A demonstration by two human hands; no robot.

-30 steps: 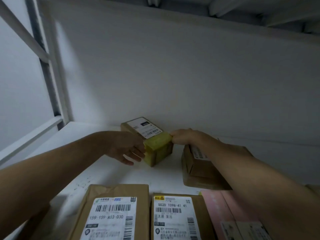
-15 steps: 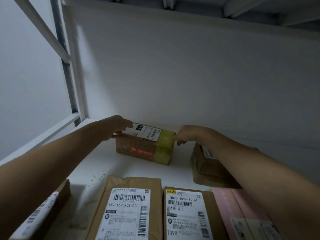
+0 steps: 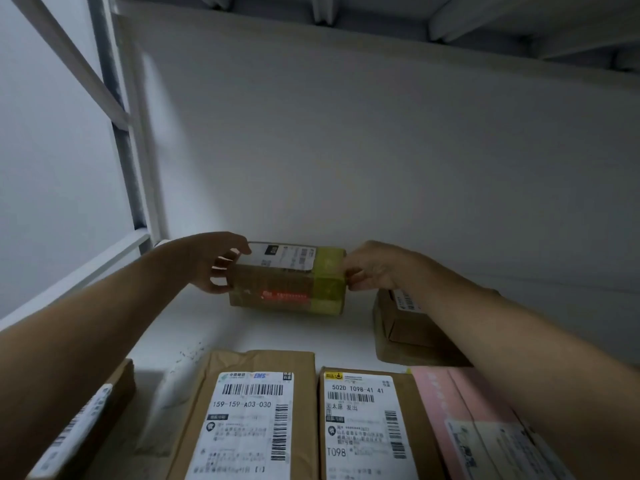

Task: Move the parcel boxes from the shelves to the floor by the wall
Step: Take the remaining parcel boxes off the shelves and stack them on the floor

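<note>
A small brown parcel box [image 3: 277, 289] with a white label on top and yellow-green tape round its right end sits at the back of the white shelf [image 3: 187, 327]. My left hand [image 3: 214, 261] grips its left end, thumb on the top edge and fingers curled on the side. My right hand [image 3: 370, 268] grips its taped right end. The box lies long side towards me, close to the back wall.
Another brown box [image 3: 408, 337] lies under my right forearm. Two labelled parcels [image 3: 252, 414] [image 3: 363, 424] and a pink one [image 3: 467, 410] line the shelf's front; a further box [image 3: 79, 424] lies under my left forearm. The shelf frame [image 3: 121, 140] stands at left, an upper shelf overhead.
The box has been turned from a diagonal pose to lie broadside to me. My left hand went from touching its near corner to gripping its left end; my right hand stayed on the taped end.
</note>
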